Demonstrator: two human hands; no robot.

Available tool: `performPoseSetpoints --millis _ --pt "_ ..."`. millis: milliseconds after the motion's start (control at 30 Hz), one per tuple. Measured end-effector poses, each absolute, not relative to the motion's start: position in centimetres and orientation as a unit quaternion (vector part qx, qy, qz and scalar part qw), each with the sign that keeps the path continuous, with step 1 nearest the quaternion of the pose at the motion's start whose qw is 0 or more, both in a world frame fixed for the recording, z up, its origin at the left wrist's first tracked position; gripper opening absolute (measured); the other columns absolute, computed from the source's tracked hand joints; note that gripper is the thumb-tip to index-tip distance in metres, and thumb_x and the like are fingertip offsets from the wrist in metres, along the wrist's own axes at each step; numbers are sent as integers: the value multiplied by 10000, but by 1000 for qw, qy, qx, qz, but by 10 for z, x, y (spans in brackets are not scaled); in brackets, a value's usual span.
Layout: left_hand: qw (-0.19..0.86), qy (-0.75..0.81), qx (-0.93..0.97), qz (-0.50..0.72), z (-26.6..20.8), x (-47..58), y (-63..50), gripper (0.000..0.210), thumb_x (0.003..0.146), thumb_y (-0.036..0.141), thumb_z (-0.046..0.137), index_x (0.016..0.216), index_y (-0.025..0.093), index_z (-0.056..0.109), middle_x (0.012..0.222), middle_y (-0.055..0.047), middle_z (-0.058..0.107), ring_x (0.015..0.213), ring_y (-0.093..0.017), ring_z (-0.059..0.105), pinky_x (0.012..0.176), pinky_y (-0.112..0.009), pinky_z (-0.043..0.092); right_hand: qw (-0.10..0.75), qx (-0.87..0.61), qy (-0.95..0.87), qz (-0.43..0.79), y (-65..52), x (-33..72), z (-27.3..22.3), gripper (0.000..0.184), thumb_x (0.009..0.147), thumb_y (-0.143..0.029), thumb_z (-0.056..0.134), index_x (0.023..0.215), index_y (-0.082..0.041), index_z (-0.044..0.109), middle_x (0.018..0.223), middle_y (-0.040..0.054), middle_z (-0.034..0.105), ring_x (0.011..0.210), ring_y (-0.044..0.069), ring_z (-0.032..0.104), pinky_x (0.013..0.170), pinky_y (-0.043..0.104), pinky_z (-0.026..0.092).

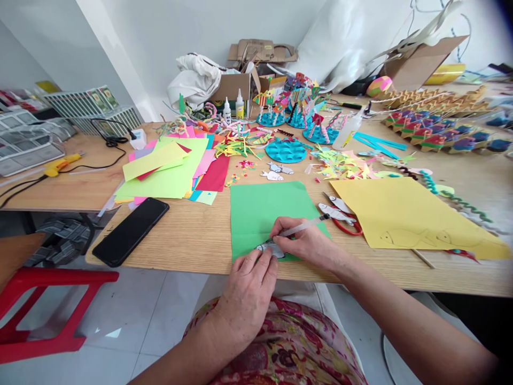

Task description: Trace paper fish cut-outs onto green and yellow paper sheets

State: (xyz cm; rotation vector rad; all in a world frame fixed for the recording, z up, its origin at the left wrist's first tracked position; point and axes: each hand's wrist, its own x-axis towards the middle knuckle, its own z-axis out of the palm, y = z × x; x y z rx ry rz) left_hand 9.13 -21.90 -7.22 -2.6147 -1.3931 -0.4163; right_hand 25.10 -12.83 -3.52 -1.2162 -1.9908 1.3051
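A sheet of green paper (pixel 268 208) lies at the table's front edge. On its lower part rests a small white paper fish cutout (pixel 276 249), partly covered by my fingers. My left hand (pixel 252 278) lies flat over the cutout, its fingertips pressing it against the green sheet. In my right hand (pixel 300 240) is a pen (pixel 306 225), gripped with its tip down at the cutout's upper edge. Right of the green sheet are red-handled scissors (pixel 348 229) with white fish cutouts (pixel 335 213) lying over them. A yellow sheet (pixel 380 208) bears drawn fish outlines.
At the left lie a black phone (pixel 130 231) and a stack of coloured paper (pixel 168 176). Farther back are glue bottles (pixel 239 105), paper scraps (pixel 344 163), a blue disc (pixel 286 151) and finished fish crafts (pixel 296 107). A red stool (pixel 52 315) stands at lower left.
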Motion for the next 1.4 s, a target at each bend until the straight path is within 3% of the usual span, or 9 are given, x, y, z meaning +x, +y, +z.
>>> performPoseSetpoints --millis 700,1400 --pt "34 -459 -883 -93 -55 95 -206 376 872 209 485 1238 123 476 1236 -89 541 990 -213 525 807 -365 452 231 -451 -739 444 -129 255 -39 69 692 -158 474 710 -185 535 598 -28 589 542 105 511 480 199 370" --pt "27 -456 -884 -101 -55 96 -204 417 846 312 576 1218 143 495 1234 -86 547 979 -221 517 803 -373 449 247 -465 -726 442 -131 263 -33 44 677 -181 478 655 -186 517 553 -44 521 505 92 430 460 201 336"
